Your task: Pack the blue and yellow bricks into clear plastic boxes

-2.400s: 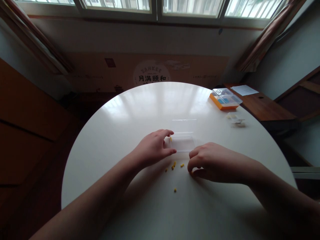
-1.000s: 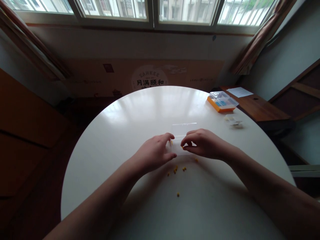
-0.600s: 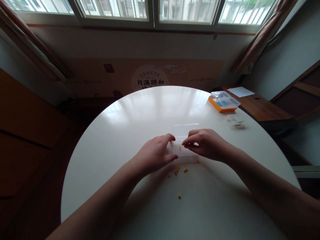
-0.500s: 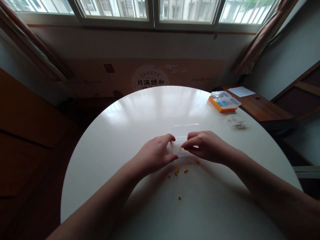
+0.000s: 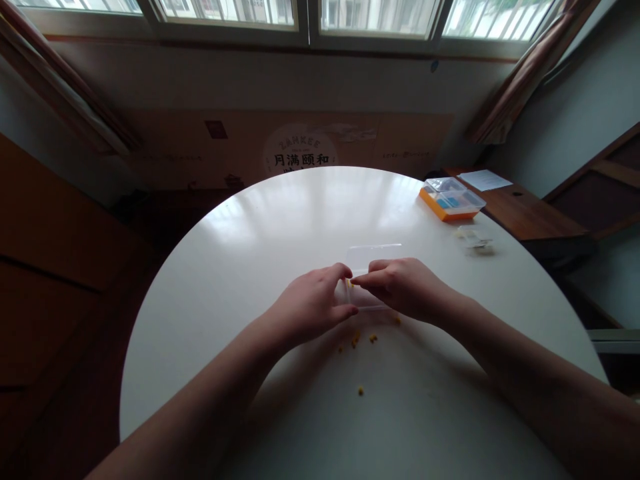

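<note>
A clear plastic box (image 5: 367, 301) lies on the white round table with its lid (image 5: 374, 255) folded back to the far side. My left hand (image 5: 315, 297) holds the box's left end, forefinger at the far side and thumb at the near corner. Over the box, my right hand (image 5: 407, 287) has curled fingers and an extended forefinger. Its tip meets a small yellow piece (image 5: 352, 285) at the left end inside; the right thumb is mostly hidden. Several loose yellow pieces (image 5: 373, 339) are scattered in front of the box, with one (image 5: 361, 391) nearer to me.
At the far right of the table (image 5: 200, 320) stands an orange box (image 5: 453, 200) with a clear lid. A small clear container (image 5: 475, 239) sits nearer, blurred. Beyond the edge, a wooden desk (image 5: 543, 213) bears a white sheet (image 5: 484, 180).
My right hand has moved left across the box, its forefinger now at the left end. The yellow piece by its fingertips has shifted left and away from me. My left hand stays in place.
</note>
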`<state>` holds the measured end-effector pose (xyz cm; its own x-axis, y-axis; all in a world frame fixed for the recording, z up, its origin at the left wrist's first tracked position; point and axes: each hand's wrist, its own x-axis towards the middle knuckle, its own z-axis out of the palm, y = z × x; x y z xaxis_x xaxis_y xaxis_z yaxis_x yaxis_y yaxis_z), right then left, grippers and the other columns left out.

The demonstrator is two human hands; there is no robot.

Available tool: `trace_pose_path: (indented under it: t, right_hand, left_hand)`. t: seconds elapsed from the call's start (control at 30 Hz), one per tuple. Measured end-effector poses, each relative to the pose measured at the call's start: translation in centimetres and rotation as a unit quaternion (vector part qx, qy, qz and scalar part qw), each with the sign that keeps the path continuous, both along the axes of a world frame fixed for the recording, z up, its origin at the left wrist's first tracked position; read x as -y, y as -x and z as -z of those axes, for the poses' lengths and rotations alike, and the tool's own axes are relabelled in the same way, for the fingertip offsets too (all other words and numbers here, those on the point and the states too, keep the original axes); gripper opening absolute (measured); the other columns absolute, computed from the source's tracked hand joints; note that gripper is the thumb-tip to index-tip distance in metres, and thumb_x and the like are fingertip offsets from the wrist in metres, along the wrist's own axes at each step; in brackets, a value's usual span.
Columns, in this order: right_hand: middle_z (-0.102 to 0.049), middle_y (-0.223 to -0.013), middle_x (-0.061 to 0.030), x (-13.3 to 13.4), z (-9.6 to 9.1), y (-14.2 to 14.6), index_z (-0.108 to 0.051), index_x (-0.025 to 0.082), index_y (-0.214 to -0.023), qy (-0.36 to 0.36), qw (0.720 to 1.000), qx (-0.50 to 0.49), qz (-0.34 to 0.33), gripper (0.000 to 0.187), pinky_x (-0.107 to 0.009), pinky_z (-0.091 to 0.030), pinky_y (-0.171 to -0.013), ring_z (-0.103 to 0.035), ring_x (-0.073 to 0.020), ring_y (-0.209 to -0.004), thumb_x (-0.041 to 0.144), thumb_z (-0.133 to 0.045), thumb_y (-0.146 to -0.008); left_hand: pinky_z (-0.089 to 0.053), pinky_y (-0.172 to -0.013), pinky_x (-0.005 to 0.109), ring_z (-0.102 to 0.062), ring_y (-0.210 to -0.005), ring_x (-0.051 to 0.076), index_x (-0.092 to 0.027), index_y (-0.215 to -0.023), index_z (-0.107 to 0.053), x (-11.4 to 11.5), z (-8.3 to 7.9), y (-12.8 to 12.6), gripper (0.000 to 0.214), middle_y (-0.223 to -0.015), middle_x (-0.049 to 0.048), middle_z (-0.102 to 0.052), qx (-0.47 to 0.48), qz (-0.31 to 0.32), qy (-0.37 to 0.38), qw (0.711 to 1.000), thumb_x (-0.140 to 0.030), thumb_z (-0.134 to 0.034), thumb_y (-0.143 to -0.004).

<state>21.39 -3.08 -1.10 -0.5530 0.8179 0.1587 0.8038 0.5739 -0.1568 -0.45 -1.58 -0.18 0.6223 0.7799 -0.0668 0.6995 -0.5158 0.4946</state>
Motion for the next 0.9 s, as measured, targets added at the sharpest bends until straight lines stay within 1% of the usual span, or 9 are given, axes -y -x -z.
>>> trace_pose_path:
  t: [0.1, 0.17, 0.2, 0.33, 0.4, 0.5, 0.67, 0.8, 0.9]
  right_hand:
    - [-0.062, -0.080, 0.0024, 0.6, -0.3, -0.5, -0.067, 0.037, -0.113, -0.023, 1.000, -0.020, -0.002, 0.027, -0.017, -0.027, -0.059, -0.050, -0.0042, -0.066, 0.029, -0.049, -0.094]
    - [-0.062, -0.082, 0.0023, 1.4, -0.6, -0.9, -0.067, 0.036, -0.112, -0.025, 0.999, -0.039, -0.013, 0.027, -0.017, -0.029, -0.061, -0.051, -0.0038, -0.068, 0.029, -0.048, -0.094]
    - [-0.062, -0.083, 0.0025, 1.8, -0.8, -1.0, -0.068, 0.035, -0.109, -0.019, 0.998, -0.046, -0.024, 0.026, -0.017, -0.029, -0.062, -0.051, -0.0035, -0.069, 0.028, -0.048, -0.094]
    - [-0.060, -0.080, 0.0039, 3.6, -1.2, -0.6, -0.069, 0.034, -0.103, 0.026, 0.993, -0.040, -0.109, 0.024, -0.018, -0.030, -0.062, -0.048, -0.0025, -0.067, 0.025, -0.050, -0.092]
    - [-0.059, -0.078, 0.0038, 4.2, -1.2, -0.1, -0.070, 0.032, -0.100, 0.026, 0.991, -0.034, -0.126, 0.024, -0.019, -0.028, -0.061, -0.046, -0.0027, -0.064, 0.024, -0.049, -0.092]
    - [-0.058, -0.076, 0.0032, 4.4, -0.8, 0.6, -0.071, 0.029, -0.094, 0.024, 0.991, -0.027, -0.126, 0.022, -0.020, -0.027, -0.060, -0.044, -0.0035, -0.064, 0.024, -0.049, -0.092]
    - [-0.060, -0.079, 0.0027, 4.2, -0.2, 0.9, -0.069, 0.024, -0.084, 0.054, 0.991, -0.022, -0.123, 0.017, -0.021, -0.024, -0.060, -0.044, -0.0042, -0.065, 0.023, -0.053, -0.089]
    - [-0.058, -0.075, 0.0028, 4.2, -0.5, 0.9, -0.065, 0.019, -0.075, 0.070, 0.994, -0.006, -0.085, 0.019, -0.020, -0.021, -0.058, -0.039, -0.0040, -0.060, 0.022, -0.051, -0.088]
    - [-0.058, -0.074, 0.0029, 4.3, -0.9, 1.0, -0.063, 0.019, -0.072, 0.085, 0.994, 0.011, -0.063, 0.018, -0.020, -0.019, -0.057, -0.036, -0.0041, -0.058, 0.022, -0.051, -0.086]
  left_hand:
    - [-0.048, -0.075, 0.033, -0.062, -0.094, 0.025, -0.027, -0.116, -0.054, 0.0, -0.1, 0.0, 0.043, -0.103, 0.0026, -0.067, 0.000, -0.001, 0.005, 1.000, -0.044, -0.065, -0.078]
    - [-0.048, -0.076, 0.033, -0.063, -0.094, 0.026, -0.027, -0.117, -0.053, 0.0, -0.1, 0.0, 0.044, -0.101, 0.0027, -0.067, 0.001, -0.003, 0.008, 1.000, -0.044, -0.065, -0.078]
    - [-0.047, -0.076, 0.033, -0.063, -0.093, 0.026, -0.027, -0.117, -0.053, 0.0, -0.1, 0.0, 0.044, -0.100, 0.0028, -0.067, 0.002, -0.004, 0.008, 1.000, -0.044, -0.066, -0.078]
    - [-0.047, -0.075, 0.033, -0.063, -0.092, 0.026, -0.026, -0.117, -0.053, 0.0, 0.1, -0.1, 0.047, -0.099, 0.0035, -0.067, 0.003, -0.008, 0.012, 1.000, -0.045, -0.067, -0.076]
    - [-0.047, -0.075, 0.033, -0.063, -0.091, 0.026, -0.026, -0.117, -0.053, -0.1, 0.1, -0.1, 0.048, -0.098, 0.0036, -0.067, 0.005, -0.009, 0.012, 1.000, -0.045, -0.068, -0.076]
    - [-0.047, -0.075, 0.033, -0.063, -0.091, 0.026, -0.026, -0.117, -0.053, -0.1, 0.2, -0.1, 0.048, -0.097, 0.0033, -0.067, 0.007, -0.011, 0.012, 1.000, -0.043, -0.068, -0.075]
    - [-0.047, -0.076, 0.033, -0.063, -0.091, 0.026, -0.026, -0.118, -0.053, -0.2, 0.2, -0.1, 0.048, -0.097, 0.0034, -0.067, 0.004, -0.011, 0.011, 1.000, -0.043, -0.068, -0.075]
    - [-0.047, -0.077, 0.033, -0.063, -0.092, 0.026, -0.025, -0.119, -0.053, -0.2, 0.1, -0.1, 0.049, -0.098, 0.0037, -0.067, 0.007, -0.008, 0.011, 1.000, -0.044, -0.067, -0.076]
    - [-0.047, -0.077, 0.033, -0.063, -0.092, 0.026, -0.025, -0.120, -0.053, -0.2, 0.1, -0.1, 0.050, -0.098, 0.0039, -0.067, 0.009, -0.008, 0.014, 1.000, -0.043, -0.068, -0.076]
